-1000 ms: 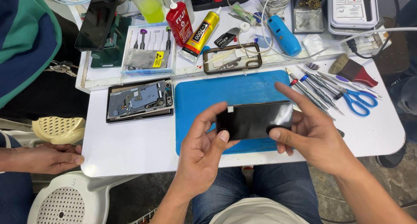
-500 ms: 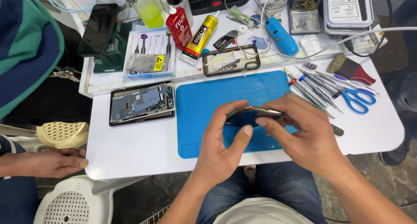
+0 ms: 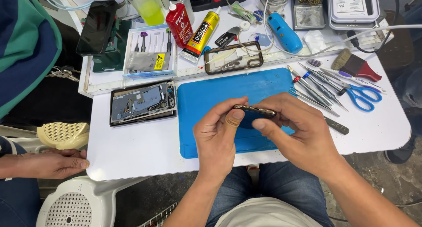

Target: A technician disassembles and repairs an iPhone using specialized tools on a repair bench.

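Slim dark phone with the metal edge frame (image 3: 254, 110) is up off the desk (image 3: 132, 152) right now, held edge-on to you above the blue rubber work mat (image 3: 211, 99), so all you really see is its thin side rail. Your left hand (image 3: 218, 134) has its fingers clamped on the left end, thumb on the near edge, and your right hand (image 3: 303, 134) is pinching the right end the same way, so both hands are closed on it. Long axis runs pretty much left to right across your lap, tilting down a touch toward the right; I can't tell which end is the top. Looks to me like you're at the inspect-the-edge or seam-pressing stage. The opened phone body with exposed boards (image 3: 143, 103) sits left of the mat, well apart. I'd say the next move needs even, gentle finger pressure along that rail, no twisting.
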